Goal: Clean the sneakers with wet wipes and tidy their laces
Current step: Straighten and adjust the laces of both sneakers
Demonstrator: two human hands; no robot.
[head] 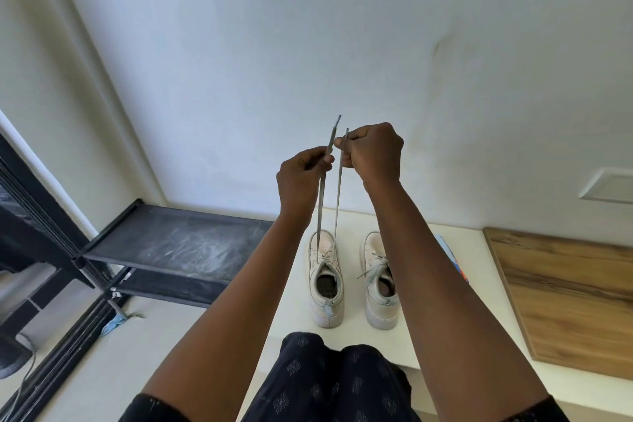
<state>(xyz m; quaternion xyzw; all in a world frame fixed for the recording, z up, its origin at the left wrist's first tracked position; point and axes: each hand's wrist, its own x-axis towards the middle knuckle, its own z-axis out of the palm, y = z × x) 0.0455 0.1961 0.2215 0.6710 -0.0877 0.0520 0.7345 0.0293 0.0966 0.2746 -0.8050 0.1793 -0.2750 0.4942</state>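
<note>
Sneakers [325, 298] are stood as a pair on the white desk [352, 284], at 6 o'clock from the raised hands. Their heels are turned toward the person so the lacing can be reached. At 8 o'clock a dark shoe rack [178, 247] is seen, apart from the work. The left hand [301, 178] is closed in a pinch on one lace end [333, 137]. The right hand [373, 154], at its 2 o'clock, is closed in a pinch on the other lace end [338, 202]. Both ends are drawn up taut from the left sneaker [323, 250], likely so that slack is removed and lengths are matched before tying. The right sneaker [378, 298] is already tied in a bow. At 4 o'clock a wooden board [565, 291] is laid; a coloured packet [455, 260] is half hidden by the forearm.
</note>
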